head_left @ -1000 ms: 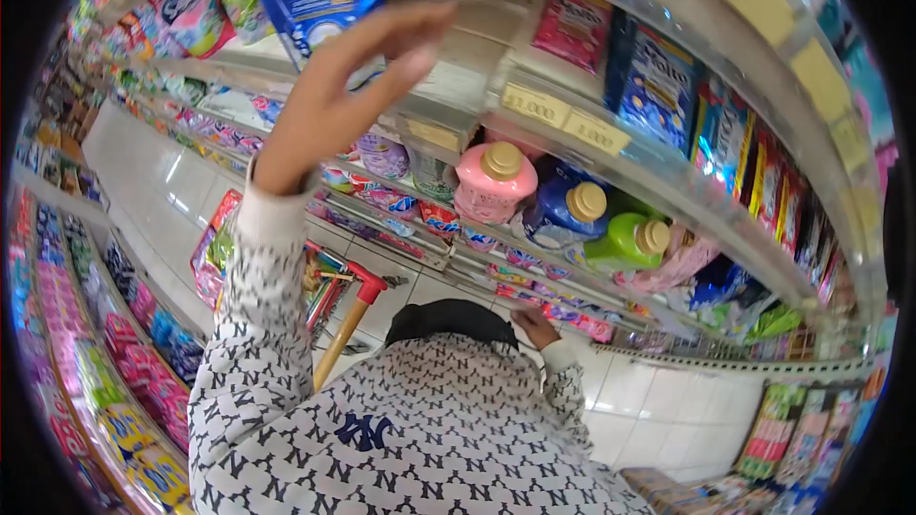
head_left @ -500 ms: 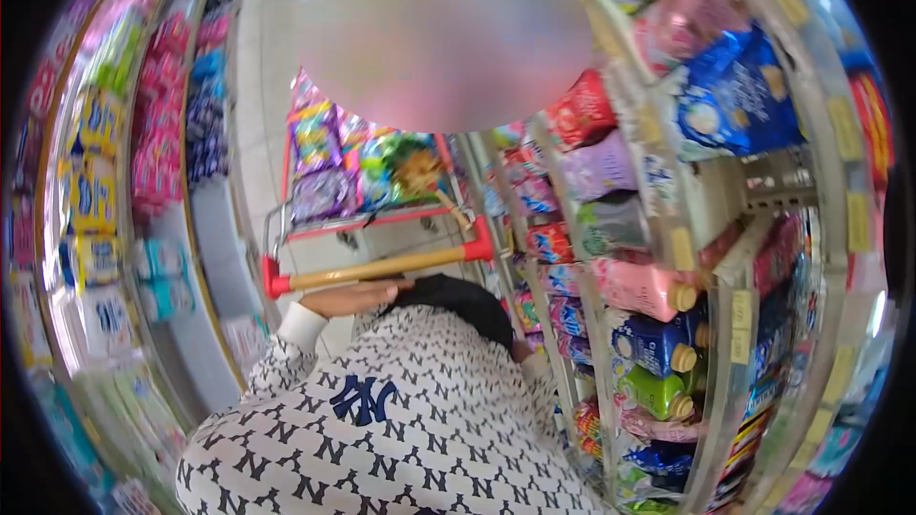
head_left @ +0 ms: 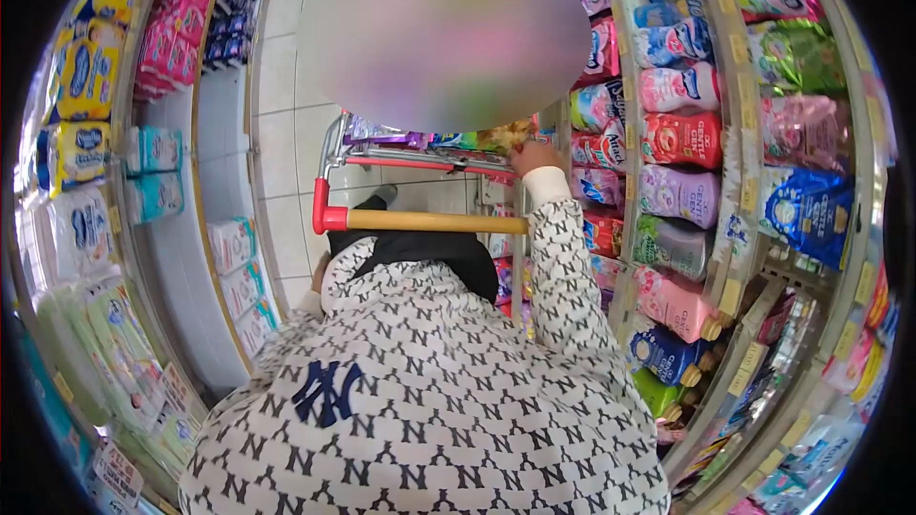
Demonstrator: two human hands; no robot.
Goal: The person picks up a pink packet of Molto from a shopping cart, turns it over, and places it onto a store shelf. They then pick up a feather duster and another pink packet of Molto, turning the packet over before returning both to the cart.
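A red shopping cart (head_left: 329,167) with a wooden handle bar (head_left: 429,221) stands in front of me, holding several colourful packets (head_left: 448,140). My right hand (head_left: 534,158) reaches over the bar to the cart's near right corner, against a yellow packet (head_left: 510,136); its fingers are partly hidden, so I cannot tell its grip. Only a sliver of my left hand (head_left: 321,274) shows, low beside my black garment, just under the bar's red left end (head_left: 331,219). My patterned white sleeves cover both arms.
Shelves on the right hold refill pouches (head_left: 677,138) and bottles (head_left: 679,303) with yellow price tags. Left shelves (head_left: 157,200) carry tissue and other packs. A white tiled aisle floor (head_left: 286,86) runs ahead past the cart. A blurred oval hides the cart's far part.
My left hand came down from the blue pack on the top shelf to the cart handle, then dropped lower. My right hand rose from low by the shelves to the cart's corner. My view swung toward the aisle.
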